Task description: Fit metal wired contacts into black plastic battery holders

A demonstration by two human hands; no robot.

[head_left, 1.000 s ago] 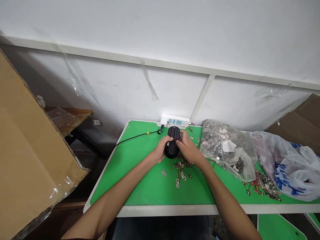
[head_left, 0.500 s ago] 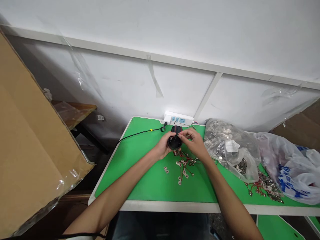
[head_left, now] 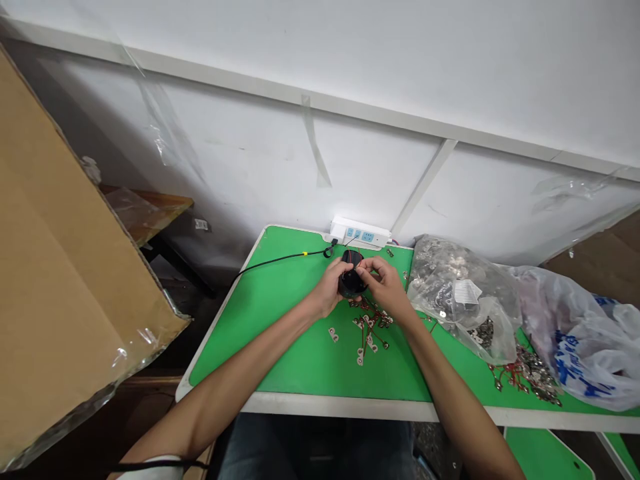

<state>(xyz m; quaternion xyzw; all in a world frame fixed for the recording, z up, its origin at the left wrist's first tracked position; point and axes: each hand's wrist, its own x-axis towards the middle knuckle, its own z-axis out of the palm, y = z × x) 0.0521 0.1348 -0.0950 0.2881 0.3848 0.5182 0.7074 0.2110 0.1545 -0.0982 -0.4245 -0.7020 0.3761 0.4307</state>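
Above green table (head_left: 290, 363) — left hand (head_left: 329, 288) curled round black housing (head_left: 351, 286) | right hand (head_left: 387, 287) bent over it — fingers (head_left: 373, 263) bunched, grip unclear

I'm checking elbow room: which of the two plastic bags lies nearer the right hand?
The clear plastic bag with the white label, just beyond the right hand; the whitish plastic bag with blue printing lies farther right.

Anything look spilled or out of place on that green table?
Maybe spilled: wired metal parts lie heaped loose beside the clear bag rather than inside. One metal plate also lies apart from the scattered cluster.
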